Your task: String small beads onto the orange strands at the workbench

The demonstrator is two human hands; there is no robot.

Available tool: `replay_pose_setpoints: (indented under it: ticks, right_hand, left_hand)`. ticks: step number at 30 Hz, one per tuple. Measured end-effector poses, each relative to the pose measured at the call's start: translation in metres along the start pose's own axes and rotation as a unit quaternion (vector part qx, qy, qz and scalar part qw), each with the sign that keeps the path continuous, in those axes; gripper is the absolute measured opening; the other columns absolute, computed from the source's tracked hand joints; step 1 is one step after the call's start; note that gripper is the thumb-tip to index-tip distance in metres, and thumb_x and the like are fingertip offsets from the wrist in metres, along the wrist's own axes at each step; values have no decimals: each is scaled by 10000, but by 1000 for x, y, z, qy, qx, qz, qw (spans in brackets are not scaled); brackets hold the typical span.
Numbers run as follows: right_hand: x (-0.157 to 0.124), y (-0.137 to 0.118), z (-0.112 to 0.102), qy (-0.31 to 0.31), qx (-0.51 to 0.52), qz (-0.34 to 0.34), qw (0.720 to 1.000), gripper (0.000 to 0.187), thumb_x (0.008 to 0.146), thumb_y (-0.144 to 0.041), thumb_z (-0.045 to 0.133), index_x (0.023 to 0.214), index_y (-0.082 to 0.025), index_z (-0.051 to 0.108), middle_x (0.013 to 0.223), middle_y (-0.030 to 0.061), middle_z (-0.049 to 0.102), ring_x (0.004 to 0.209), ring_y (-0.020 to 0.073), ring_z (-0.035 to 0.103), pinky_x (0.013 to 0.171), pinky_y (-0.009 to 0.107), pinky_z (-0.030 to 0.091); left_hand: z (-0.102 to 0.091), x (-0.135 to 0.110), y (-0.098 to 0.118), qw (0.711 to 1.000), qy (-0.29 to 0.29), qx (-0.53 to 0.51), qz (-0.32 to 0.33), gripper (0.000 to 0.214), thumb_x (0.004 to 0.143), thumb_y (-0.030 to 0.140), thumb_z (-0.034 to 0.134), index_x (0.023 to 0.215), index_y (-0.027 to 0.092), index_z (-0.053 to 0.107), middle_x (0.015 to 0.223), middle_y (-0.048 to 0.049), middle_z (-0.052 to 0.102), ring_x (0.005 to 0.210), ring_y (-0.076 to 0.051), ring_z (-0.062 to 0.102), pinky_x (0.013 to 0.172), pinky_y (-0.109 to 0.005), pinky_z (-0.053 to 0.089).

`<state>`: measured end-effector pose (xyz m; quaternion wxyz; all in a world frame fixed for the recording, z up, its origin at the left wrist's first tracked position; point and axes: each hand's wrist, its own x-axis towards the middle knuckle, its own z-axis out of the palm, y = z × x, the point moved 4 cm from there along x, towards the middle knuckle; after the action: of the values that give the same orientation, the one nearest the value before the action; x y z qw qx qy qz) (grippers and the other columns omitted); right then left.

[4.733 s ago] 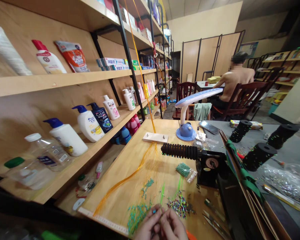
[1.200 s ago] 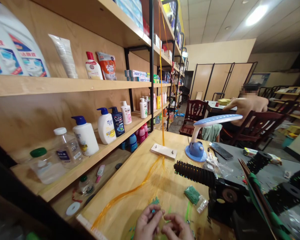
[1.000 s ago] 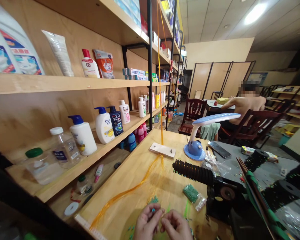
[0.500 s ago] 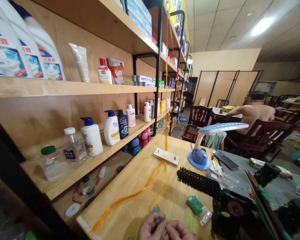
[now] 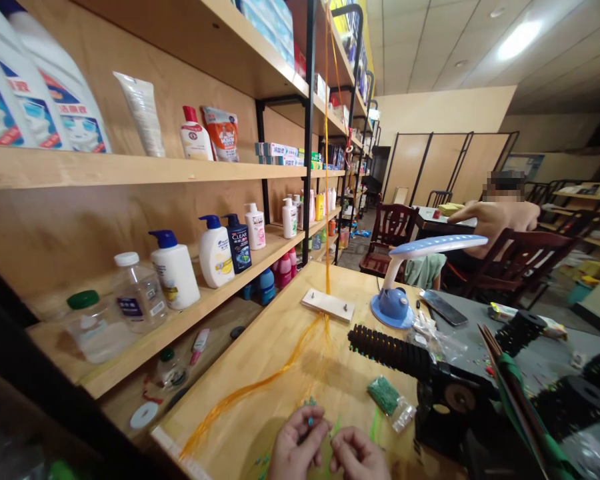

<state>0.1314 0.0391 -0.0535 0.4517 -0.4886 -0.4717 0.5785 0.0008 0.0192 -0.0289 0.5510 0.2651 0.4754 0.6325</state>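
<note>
My left hand is closed near the bottom of the view, thumb against the fingers, with a small teal bead showing at the fingers. Just to its right, apart from it, my right hand pinches thumb and forefinger together; whatever is between them is too small to make out. Behind the left hand a little heap of green beads is partly covered by the fingers. A bundle of orange threads runs from under a pale clamp board across the wooden table.
A bag of green beads lies right of my hands, beside a black ridged roller on a machine. Behind stands a blue lamp, near a phone. Shelves with bottles line the left. A person sits beyond.
My hands have moved slightly apart, opening a gap between their fingertips. The teal bead at my left fingers shows more plainly. The whole view has shifted a little.
</note>
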Motion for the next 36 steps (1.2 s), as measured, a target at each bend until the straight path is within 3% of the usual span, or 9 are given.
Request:
replay_pose_setpoints:
  ticks: [5, 11, 19, 28, 31, 34, 36]
  right_hand:
    - [-12, -19, 2, -4, 19, 6, 1000, 581, 543, -753, 730, 604, -182, 646, 457, 0, 639, 333, 83, 418, 370, 202, 300]
    - [-16, -21, 6, 1, 75, 23, 997, 589, 565, -757, 721, 655, -179, 654, 434, -8, 624, 365, 96, 451, 375, 185, 248]
    - [-17, -28, 7, -29, 25, -1, 999, 566, 582, -730, 737, 639, -177, 627, 465, -6, 624, 407, 124, 530, 432, 219, 386]
    - [-19, -26, 11, -19, 54, -13, 998, 558, 587, -736, 732, 619, -193, 605, 471, 6, 641, 442, 147, 556, 470, 236, 412]
    - [-18, -28, 6, -2, 37, -38, 999, 548, 622, -729, 713, 657, -185, 655, 563, 36, 695, 552, 193, 630, 500, 248, 444]
    - [-13, -33, -5, 17, 30, -73, 997, 541, 663, -704, 706, 763, -173, 728, 733, 72, 754, 764, 249, 693, 701, 296, 519]
    - [-9, -35, -13, 19, 30, -64, 997, 556, 672, -701, 703, 831, -171, 752, 788, 83, 763, 814, 255, 689, 712, 294, 525]
  left_hand:
    - [2, -5, 9, 999, 15, -19, -31, 506, 466, 485, 911, 779, 151, 697, 607, 16, 688, 399, -34, 459, 401, -138, 325]
    - [4, -10, 9, 998, 26, -23, -56, 527, 454, 501, 910, 788, 158, 690, 580, 45, 654, 394, -21, 431, 402, -123, 288]
    - [-1, -3, -2, 1000, 10, 2, -26, 543, 490, 523, 889, 818, 140, 690, 654, -19, 714, 430, -59, 480, 433, -163, 361]
    - [2, -9, 5, 1000, 18, -3, -11, 486, 526, 487, 890, 806, 137, 701, 637, -13, 700, 438, -61, 485, 441, -157, 360]
    - [4, -9, 11, 1000, 2, 10, -4, 484, 510, 498, 891, 775, 141, 700, 596, -13, 686, 431, -78, 497, 427, -169, 370]
    - [6, -11, 15, 998, -25, 56, 8, 456, 512, 518, 878, 733, 158, 708, 585, -5, 671, 407, -84, 478, 403, -183, 371]
    - [7, -14, 15, 994, -52, 96, 11, 421, 530, 523, 865, 708, 172, 719, 581, 2, 662, 398, -86, 461, 395, -191, 368]
